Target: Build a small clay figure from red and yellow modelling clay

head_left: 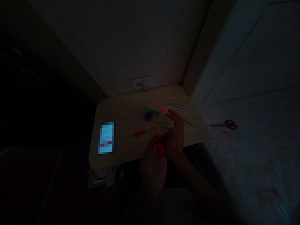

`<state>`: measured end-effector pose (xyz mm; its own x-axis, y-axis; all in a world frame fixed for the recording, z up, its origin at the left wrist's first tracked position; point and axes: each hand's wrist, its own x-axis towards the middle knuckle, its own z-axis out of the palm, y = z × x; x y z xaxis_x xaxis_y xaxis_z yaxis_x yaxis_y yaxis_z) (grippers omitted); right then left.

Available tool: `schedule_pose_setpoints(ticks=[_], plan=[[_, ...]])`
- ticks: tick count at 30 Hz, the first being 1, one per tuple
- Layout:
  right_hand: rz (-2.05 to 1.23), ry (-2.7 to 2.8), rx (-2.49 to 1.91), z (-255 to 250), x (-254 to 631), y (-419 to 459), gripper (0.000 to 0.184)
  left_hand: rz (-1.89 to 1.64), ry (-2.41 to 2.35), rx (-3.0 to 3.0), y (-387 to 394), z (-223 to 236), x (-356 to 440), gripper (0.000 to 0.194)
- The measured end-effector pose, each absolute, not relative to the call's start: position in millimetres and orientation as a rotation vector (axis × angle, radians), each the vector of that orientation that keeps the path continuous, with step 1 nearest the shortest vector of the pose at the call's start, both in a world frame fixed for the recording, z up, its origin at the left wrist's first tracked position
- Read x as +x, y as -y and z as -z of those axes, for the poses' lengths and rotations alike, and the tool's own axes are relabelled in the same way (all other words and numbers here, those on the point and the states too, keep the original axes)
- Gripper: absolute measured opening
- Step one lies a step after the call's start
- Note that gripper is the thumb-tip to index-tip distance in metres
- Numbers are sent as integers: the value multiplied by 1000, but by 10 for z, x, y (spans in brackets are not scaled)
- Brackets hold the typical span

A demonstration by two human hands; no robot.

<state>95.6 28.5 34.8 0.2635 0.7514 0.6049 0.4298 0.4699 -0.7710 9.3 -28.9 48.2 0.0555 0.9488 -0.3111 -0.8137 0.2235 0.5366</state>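
The light is very dim. My left hand (153,168) is closed around a small, smooth red lump (161,149) whose kind I cannot make out. Against its right side is my right hand (176,134), with some fingers stretched up and the nearer ones bent in at the lump; their tips are in shadow. On the small wooden table (126,109) beyond lie a red tapered piece (140,133), a yellow beaded-looking strip (159,121), a green piece (152,110), a dark blue piece (148,116) and a pink piece (163,109). A blue piece (165,128) is partly behind my right hand.
A lit phone (106,138), its screen blurred, lies at the table's left. Thin turquoise sticks (178,106) are at the back right. Scissors (223,125) rest on the pale surface to the right. A wall socket (141,82) with a plug sits behind the table.
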Motion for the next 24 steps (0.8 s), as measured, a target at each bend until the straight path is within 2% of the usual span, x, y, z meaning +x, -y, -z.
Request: schedule_pose_setpoints(ticks=[11,24], plan=[[-458,1157,-1201,-341,1364,-108,34,-1382,-697,196,236,-517,35,39],[-660,1284,-1270,-227,1437,267,30,-1454,-659,313,212,-519,-34,32]])
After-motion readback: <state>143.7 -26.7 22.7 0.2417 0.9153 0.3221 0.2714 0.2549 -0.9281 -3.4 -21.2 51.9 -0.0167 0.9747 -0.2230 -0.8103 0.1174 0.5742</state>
